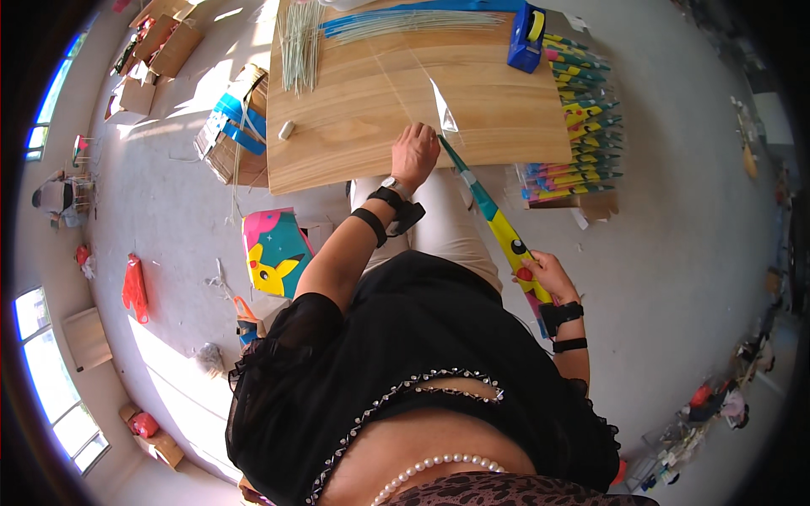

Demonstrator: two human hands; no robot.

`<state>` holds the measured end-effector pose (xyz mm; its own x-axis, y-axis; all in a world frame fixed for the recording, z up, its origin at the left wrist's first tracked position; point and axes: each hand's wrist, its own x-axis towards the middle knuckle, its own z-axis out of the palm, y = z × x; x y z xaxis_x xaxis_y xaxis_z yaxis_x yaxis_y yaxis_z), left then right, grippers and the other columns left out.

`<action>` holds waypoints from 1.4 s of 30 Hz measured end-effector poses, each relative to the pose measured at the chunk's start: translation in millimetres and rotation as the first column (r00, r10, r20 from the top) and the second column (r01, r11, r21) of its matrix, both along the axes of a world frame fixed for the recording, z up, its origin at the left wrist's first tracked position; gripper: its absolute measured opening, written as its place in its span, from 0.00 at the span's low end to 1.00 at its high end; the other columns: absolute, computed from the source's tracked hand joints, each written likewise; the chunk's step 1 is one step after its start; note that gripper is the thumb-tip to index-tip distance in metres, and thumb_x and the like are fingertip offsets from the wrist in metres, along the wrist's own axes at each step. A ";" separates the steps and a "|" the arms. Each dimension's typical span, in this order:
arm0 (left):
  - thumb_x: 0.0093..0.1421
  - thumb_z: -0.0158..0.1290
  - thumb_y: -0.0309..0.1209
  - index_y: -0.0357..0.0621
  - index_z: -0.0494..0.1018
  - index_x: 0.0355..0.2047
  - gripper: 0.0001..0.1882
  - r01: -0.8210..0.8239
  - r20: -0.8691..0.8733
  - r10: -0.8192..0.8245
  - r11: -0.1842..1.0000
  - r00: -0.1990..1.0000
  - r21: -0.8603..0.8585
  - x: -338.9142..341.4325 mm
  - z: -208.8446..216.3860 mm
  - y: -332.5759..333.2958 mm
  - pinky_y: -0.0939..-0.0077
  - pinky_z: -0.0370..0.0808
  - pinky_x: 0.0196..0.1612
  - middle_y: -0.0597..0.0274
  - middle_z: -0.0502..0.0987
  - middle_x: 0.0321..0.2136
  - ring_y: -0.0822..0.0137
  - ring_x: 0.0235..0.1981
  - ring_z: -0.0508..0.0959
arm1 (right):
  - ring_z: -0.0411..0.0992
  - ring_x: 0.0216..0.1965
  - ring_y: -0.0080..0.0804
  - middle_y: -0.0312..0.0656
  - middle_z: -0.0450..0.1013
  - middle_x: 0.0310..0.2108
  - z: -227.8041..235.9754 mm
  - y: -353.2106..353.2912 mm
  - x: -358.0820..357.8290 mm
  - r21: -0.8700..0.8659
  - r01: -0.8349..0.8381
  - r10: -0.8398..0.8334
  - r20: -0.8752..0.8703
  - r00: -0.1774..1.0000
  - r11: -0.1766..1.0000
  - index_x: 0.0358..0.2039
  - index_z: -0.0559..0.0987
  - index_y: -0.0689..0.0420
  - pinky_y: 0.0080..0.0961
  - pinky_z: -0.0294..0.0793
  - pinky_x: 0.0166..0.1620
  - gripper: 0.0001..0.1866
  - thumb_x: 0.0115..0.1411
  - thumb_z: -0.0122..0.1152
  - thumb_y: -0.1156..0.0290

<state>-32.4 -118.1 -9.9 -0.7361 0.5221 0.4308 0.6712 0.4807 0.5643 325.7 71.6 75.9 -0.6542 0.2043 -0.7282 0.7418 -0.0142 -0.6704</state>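
Observation:
A long, narrow folded kite (pixel 498 221), printed in green, yellow and pink with a cartoon face, slants from the table's front edge down to my right side. My right hand (pixel 547 277) is wrapped round its wide lower part. At the upper end, my left hand (pixel 413 156) is closed with its thumb side at the green pointed tip; the exact grip of its fingers is partly hidden. Just beyond that hand, a clear plastic sleeve (pixel 445 110) with a shiny white glare lies on the wooden table (pixel 354 152).
Bundles of thin pale rods (pixel 299 51) lie at the table's far side, beside a blue tape dispenser (pixel 527 38). Stacked folded kites (pixel 586 118) fill a box at the right. A small white object (pixel 287 130) sits at the left; a printed sheet (pixel 274 253) hangs lower left.

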 end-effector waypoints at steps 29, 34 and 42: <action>0.64 0.57 0.29 0.45 0.75 0.40 0.05 -0.047 -0.050 0.045 0.998 0.998 -0.033 11.7 -5.2 0.6 0.61 0.74 0.50 0.61 0.76 0.42 0.56 0.48 0.76 | 0.85 0.38 0.36 0.47 0.84 0.39 -5.3 3.2 4.6 -0.019 -0.035 0.036 0.025 0.999 0.999 0.51 0.79 0.67 0.32 0.84 0.43 0.14 0.79 0.51 0.69; 0.62 0.56 0.29 0.45 0.74 0.41 0.08 -0.013 -0.003 0.013 0.999 1.000 -0.042 13.2 -7.5 1.6 0.61 0.73 0.51 0.59 0.76 0.44 0.55 0.50 0.75 | 0.85 0.38 0.36 0.47 0.83 0.39 -4.8 8.8 2.5 0.012 -0.071 0.071 0.033 0.997 0.997 0.51 0.79 0.67 0.32 0.84 0.43 0.14 0.79 0.52 0.68; 0.59 0.58 0.30 0.44 0.75 0.45 0.14 0.137 -0.095 -0.141 0.990 0.986 -0.041 32.5 1.9 0.3 0.60 0.71 0.59 0.59 0.76 0.52 0.56 0.58 0.73 | 0.80 0.34 0.27 0.42 0.83 0.38 -31.3 9.1 -18.7 0.040 -0.081 0.082 -0.030 0.996 0.996 0.51 0.80 0.63 0.26 0.80 0.39 0.13 0.78 0.56 0.66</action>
<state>0.1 -117.8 -8.1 -0.6110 0.6318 0.4770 0.7836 0.3966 0.4783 307.0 80.7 44.7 -0.6922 0.1772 -0.6996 0.7180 0.0720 -0.6923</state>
